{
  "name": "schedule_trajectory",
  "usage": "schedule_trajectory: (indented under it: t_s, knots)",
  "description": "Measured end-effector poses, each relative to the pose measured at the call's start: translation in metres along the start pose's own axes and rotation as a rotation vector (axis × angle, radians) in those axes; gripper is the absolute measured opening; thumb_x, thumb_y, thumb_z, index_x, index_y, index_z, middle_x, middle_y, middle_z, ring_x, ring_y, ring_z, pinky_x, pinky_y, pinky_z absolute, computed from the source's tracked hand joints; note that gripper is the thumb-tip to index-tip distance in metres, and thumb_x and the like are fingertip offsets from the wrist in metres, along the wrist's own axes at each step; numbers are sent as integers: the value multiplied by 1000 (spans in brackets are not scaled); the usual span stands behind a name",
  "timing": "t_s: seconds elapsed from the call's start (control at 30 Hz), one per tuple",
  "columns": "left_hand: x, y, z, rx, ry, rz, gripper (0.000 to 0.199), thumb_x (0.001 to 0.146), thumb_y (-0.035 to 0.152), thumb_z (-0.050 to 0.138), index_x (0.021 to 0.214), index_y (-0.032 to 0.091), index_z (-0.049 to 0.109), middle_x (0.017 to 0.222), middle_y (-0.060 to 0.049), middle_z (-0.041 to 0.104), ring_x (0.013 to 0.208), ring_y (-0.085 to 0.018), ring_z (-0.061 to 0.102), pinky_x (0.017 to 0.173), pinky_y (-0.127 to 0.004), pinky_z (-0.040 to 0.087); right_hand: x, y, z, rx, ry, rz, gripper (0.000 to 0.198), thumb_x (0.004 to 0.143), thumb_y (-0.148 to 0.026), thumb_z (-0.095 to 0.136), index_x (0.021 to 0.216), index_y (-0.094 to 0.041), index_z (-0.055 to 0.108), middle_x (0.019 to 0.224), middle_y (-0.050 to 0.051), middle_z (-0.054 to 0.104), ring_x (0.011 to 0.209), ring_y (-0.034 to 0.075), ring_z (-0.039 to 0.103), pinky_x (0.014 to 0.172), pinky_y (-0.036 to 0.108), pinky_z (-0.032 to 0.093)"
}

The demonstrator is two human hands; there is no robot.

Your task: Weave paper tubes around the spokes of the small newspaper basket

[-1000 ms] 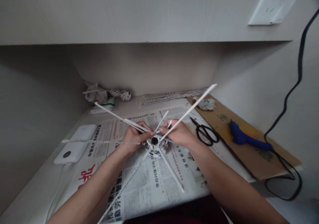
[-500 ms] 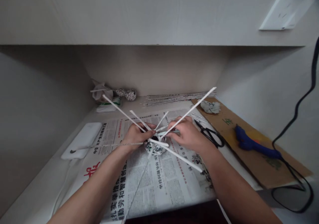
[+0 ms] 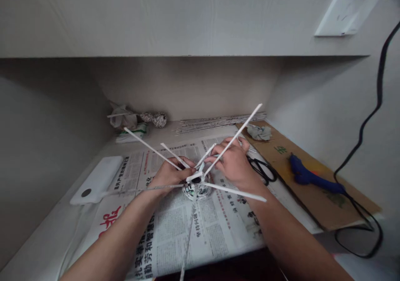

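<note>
A small round piece woven from rolled newspaper tubes (image 3: 197, 192) rests on the newspaper, with several long paper tubes radiating from its rim. My left hand (image 3: 171, 173) grips its left side, thumb pressed near the dark opening. On the far right side, my right hand (image 3: 233, 158) pinches a paper tube (image 3: 206, 155) that rises from the rim. A longer white tube (image 3: 243, 126) slants up past the right fingers, and another white tube (image 3: 237, 192) points right over the right wrist. One more tube (image 3: 186, 241) runs toward the front edge.
Black scissors (image 3: 264, 170) lie right of my right hand. A blue glue gun (image 3: 312, 179) and crumpled paper (image 3: 259, 132) sit on cardboard (image 3: 340, 212). A white power bank or phone (image 3: 96, 179) is at left. Paper tubes (image 3: 215, 123) and a woven piece (image 3: 159, 119) lie at the back.
The woven piece has turned, its tubes shifting direction; the front tube now points more straight toward me. My right hand has lifted slightly and moved away with a tube. The view has shifted a little.
</note>
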State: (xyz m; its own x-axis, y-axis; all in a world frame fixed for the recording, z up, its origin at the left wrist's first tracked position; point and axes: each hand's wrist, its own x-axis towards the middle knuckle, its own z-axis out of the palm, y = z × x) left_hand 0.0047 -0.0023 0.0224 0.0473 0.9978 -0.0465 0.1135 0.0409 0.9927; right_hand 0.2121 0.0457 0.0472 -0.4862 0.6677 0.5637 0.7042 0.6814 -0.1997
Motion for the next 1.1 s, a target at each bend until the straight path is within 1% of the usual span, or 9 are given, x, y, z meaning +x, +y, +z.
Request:
schedule_trajectory:
  t_s: [0.2, 0.33, 0.4, 0.47, 0.5, 0.6, 0.73, 0.93, 1.1]
  knots:
    - [-2, -2, 1, 106, -17, 58, 19, 73, 30, 74, 83, 14, 71, 64, -3, 68, 49, -10, 55, 49, -23, 44, 0, 10, -2, 115, -35, -18, 5, 84, -21, 63, 80, -21, 65, 83, 2, 69, 93, 22, 56, 90, 40, 29]
    - [-2, -2, 4, 115, -22, 68, 18, 72, 28, 74, 82, 14, 70, 57, -1, 65, 43, -9, 51, 45, -22, 42, 4, 17, -11, 243, -118, -29, 12, 82, -14, 62, 83, -23, 70, 83, 1, 69, 91, 20, 58, 88, 35, 34]
    - [-3, -2, 6, 108, -36, 70, 18, 71, 28, 74, 81, 13, 71, 54, 0, 63, 41, -9, 50, 43, -21, 42, 6, 21, -13, 281, -134, 6, 9, 80, -17, 65, 80, -24, 71, 80, 0, 69, 87, 18, 59, 87, 34, 36]
    - [-3, -2, 8, 108, -49, 77, 18, 69, 27, 74, 80, 13, 71, 51, 0, 62, 39, -8, 49, 41, -21, 41, 9, 24, -13, 334, -165, 85, 4, 77, -26, 69, 77, -23, 71, 78, 1, 67, 78, 17, 59, 78, 31, 40]
    - [-3, -2, 9, 110, -52, 81, 17, 69, 27, 75, 79, 13, 71, 51, 0, 61, 39, -8, 49, 41, -21, 41, 11, 26, -12, 374, -191, 138, 9, 76, -30, 71, 76, -21, 70, 77, 1, 66, 73, 16, 59, 72, 29, 41]
    - [-5, 0, 12, 125, -46, 100, 16, 70, 26, 74, 79, 13, 71, 54, -1, 63, 41, -8, 50, 40, -20, 40, 15, 26, -9, 517, -274, 268, 20, 73, -39, 71, 73, -19, 68, 67, -1, 62, 62, 13, 55, 58, 25, 39]
    - [-10, 4, 16, 158, -47, 129, 12, 73, 24, 70, 78, 14, 71, 53, -1, 63, 39, -8, 49, 39, -20, 39, 22, 17, -8, 588, -307, 303, 22, 72, -39, 70, 74, -17, 68, 64, -2, 61, 58, 12, 53, 55, 23, 36]
    - [-15, 6, 20, 216, 24, 184, 9, 74, 23, 69, 78, 15, 71, 59, -2, 67, 39, -6, 48, 37, -19, 36, 35, 6, -7, 530, -329, 321, 17, 68, -35, 70, 67, -18, 67, 60, -3, 59, 59, 12, 51, 55, 23, 36]
    - [-15, 8, 21, 235, 37, 204, 7, 74, 21, 69, 77, 15, 71, 64, -3, 70, 46, -9, 54, 44, -21, 43, 35, 10, 0, 468, -345, 400, 12, 68, -30, 65, 66, -18, 64, 54, -4, 53, 54, 11, 47, 52, 22, 33]
